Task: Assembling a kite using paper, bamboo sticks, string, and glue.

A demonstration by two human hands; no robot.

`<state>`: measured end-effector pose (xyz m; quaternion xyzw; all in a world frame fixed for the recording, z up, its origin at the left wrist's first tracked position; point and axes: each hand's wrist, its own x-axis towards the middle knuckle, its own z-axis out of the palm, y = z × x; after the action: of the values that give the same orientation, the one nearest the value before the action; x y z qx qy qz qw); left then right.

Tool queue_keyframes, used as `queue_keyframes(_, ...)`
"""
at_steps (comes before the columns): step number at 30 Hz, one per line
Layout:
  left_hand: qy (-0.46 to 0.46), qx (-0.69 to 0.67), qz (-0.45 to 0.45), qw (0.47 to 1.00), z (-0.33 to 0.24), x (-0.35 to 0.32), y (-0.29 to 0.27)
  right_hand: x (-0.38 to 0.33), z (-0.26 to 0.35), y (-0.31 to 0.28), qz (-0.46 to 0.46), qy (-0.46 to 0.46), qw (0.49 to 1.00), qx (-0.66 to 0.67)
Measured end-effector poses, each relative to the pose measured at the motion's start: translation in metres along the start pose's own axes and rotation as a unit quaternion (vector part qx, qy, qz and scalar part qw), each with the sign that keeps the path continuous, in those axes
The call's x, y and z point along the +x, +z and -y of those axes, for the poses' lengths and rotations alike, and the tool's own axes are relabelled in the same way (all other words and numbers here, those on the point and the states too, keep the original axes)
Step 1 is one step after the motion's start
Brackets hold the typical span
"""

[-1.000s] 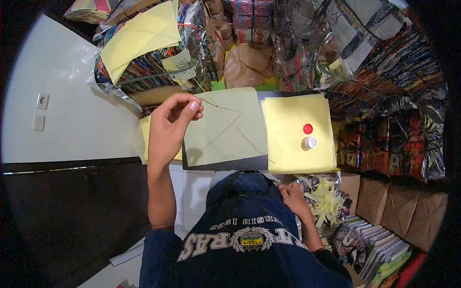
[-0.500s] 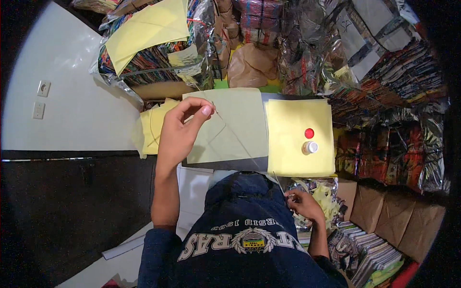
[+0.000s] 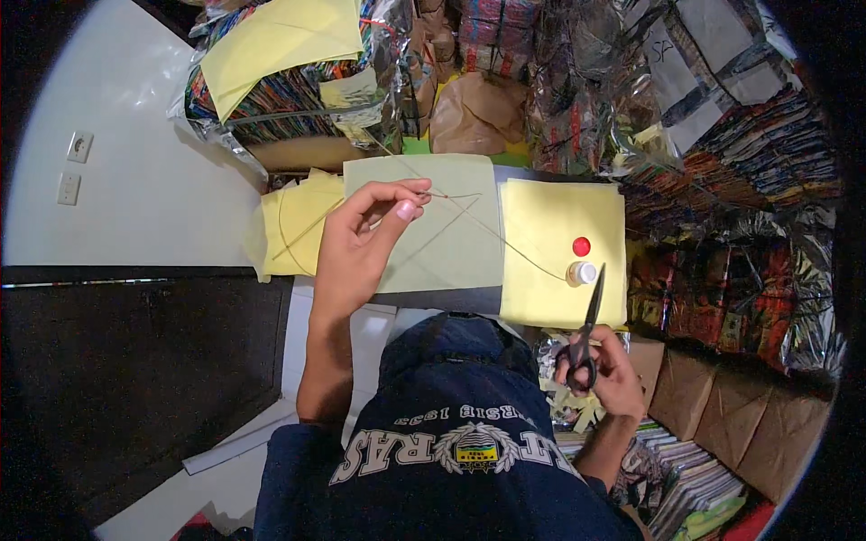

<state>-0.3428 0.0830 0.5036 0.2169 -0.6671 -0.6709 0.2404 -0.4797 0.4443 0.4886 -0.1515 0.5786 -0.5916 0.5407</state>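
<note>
Thread [image 3: 492, 230]: thin, limp, light, prob. snaps or slips easily; runs across pale green paper sheet [image 3: 451, 243] twd glue bottle [image 3: 582, 272]; we pinch it w/ left hand [image 3: 361, 239], best near fingertips; right hand [image 3: 604, 374] grips scissors [image 3: 586, 329].

Paper, thread and foil on the table

Matt pale-green paper sheet [image 3: 442, 225] at centre; thin thread [image 3: 505, 239] across it; black metal scissors [image 3: 586, 329] at four o'clock; glossy crinkled foil wrap [image 3: 577, 81] at twelve.

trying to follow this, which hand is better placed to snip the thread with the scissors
Right. The right hand already grips the scissors, blades pointing up toward the thread; the left hand is pinching that thread over the green sheet.
</note>
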Motion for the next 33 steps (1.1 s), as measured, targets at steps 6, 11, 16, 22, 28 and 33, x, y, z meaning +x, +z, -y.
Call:
queue_keyframes(6,-0.009,-0.094,0.016,0.995,-0.013,-0.009,0.013,0.035,-0.003,0.057,0.11,-0.074,0.987,0.085)
queue_keyframes(11,-0.062,-0.099,0.05,0.992,-0.027,-0.013,0.023,0.042,-0.001,0.062,0.229,-0.082,0.959,0.144)
queue_keyframes(16,-0.072,-0.184,0.079,0.977,-0.033,-0.015,0.032,0.034,0.017,0.073,0.214,-0.05,0.968,0.122)
queue_keyframes(22,-0.054,-0.206,0.091,0.973,-0.052,-0.018,0.043,0.032,0.031,0.083,0.224,-0.08,0.966,0.101)
queue_keyframes(28,-0.034,-0.198,0.114,0.973,-0.058,-0.017,0.05,0.039,0.031,0.081,0.17,-0.142,0.975,0.007)
queue_keyframes(33,-0.015,-0.19,0.12,0.974,-0.065,-0.018,0.049,0.04,0.036,0.081,0.173,-0.167,0.969,-0.057)
